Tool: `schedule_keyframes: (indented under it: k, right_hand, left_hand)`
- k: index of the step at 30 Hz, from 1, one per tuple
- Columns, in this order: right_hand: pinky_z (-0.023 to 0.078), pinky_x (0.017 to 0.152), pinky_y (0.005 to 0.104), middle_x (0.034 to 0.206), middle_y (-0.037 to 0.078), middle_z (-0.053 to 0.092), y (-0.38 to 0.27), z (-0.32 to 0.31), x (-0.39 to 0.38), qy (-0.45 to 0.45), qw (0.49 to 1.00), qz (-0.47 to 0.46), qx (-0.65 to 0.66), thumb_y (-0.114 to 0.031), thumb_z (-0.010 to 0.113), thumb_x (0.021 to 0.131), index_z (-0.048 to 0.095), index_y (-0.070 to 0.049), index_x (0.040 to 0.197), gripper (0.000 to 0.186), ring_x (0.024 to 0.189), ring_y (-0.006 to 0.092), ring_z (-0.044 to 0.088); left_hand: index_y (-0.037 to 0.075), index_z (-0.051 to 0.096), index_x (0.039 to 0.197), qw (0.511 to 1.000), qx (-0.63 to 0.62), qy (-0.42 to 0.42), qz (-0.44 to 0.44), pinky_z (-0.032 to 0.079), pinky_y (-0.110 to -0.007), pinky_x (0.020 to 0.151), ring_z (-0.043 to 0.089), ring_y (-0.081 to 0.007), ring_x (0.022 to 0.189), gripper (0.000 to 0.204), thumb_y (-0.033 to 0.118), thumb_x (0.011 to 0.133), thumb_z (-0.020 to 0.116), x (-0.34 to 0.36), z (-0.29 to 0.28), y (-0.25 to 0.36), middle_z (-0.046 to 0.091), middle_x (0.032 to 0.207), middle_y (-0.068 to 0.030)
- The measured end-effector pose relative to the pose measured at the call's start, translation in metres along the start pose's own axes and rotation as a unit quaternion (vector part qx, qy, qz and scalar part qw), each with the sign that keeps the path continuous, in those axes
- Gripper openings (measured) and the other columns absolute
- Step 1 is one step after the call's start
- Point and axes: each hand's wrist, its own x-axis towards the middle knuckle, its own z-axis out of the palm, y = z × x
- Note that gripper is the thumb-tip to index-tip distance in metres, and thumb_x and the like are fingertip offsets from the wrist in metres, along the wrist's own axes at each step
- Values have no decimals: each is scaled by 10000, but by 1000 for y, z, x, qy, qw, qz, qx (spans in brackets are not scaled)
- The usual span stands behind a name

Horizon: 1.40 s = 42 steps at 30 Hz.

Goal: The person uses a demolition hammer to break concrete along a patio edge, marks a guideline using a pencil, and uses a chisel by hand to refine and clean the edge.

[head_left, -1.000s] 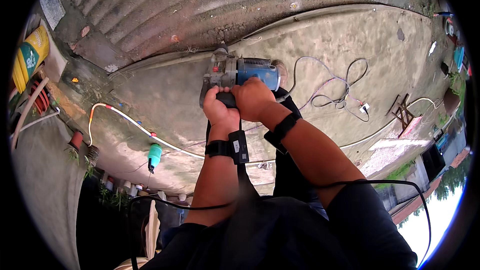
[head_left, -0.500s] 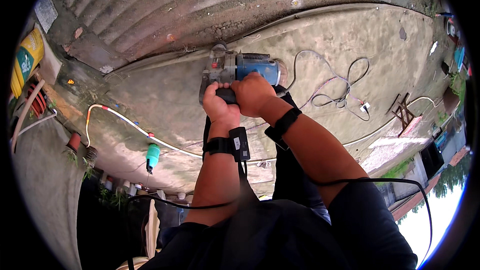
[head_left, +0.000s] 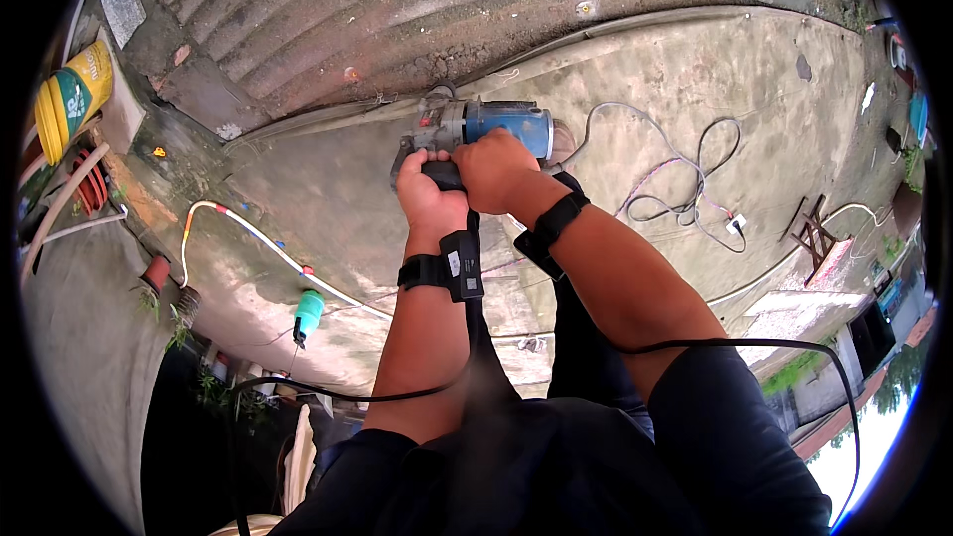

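A blue-and-grey corded power tool [head_left: 508, 119] is held out in front of me, with its grey metal head [head_left: 425, 122] toward the left and its blue motor body toward the right. My left hand [head_left: 434, 201] is closed around the black handle [head_left: 444, 175] on the tool's near side. Right beside it, my right hand [head_left: 494, 171] is closed on the tool where the handle meets the blue body; its fingertips are hidden. Whether the tool touches the ground cannot be seen. Black straps with small boxes sit on both wrists.
A grey power cord [head_left: 685, 164] loops over the concrete floor [head_left: 596, 228] to the right. Beyond the tool rises ridged sheeting [head_left: 397, 10]. A white hose [head_left: 253, 230], a green bottle [head_left: 309, 315] and yellow buckets [head_left: 74, 99] lie leftward; a wooden stand [head_left: 816, 238] is at right.
The view has turned a little, so the surroundings sit slightly farther right. The tool and both hands have shifted slightly left against the floor. Both grips look the same.
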Motion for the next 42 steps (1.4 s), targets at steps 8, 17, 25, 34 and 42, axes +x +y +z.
schedule_keyframes:
  k: [8,17,25,34,42]
  right_hand:
    - [448,873,359,962,113,713,-15,11,-20,3,999,16,32,-165,627,741,691,-104,948,226,933,268,670]
    - [442,883,366,945,125,712,-48,2,-63,36,997,22,62,-186,625,760,676,-77,972,243,919,266,674]
    - [436,885,361,950,116,713,-61,-11,-74,42,997,25,60,-183,617,771,672,-80,966,227,920,258,672]
    - [438,879,357,938,118,711,-69,-16,-84,36,997,22,59,-173,624,761,671,-73,957,225,907,258,668]
    - [461,857,370,886,153,698,-80,-21,-92,49,996,19,67,-168,628,741,663,-62,926,216,874,297,659]
  left_hand:
    - [73,515,816,999,48,-9,17,513,-345,736,551,-197,730,77,82,849,584,-17,0,7,552,785,-50]
    - [69,518,822,993,116,-25,21,511,-342,719,555,-199,722,84,91,852,594,-70,-8,31,554,780,-50]
    - [76,518,839,993,114,-37,7,514,-363,736,566,-210,736,82,112,851,591,-78,-14,42,570,775,-60]
    - [68,539,854,994,98,-37,-11,515,-347,733,566,-193,742,61,93,864,594,-94,-13,45,567,791,-55]
    - [74,533,845,995,94,-34,-16,514,-346,735,565,-193,736,69,101,859,594,-102,-19,53,568,780,-53]
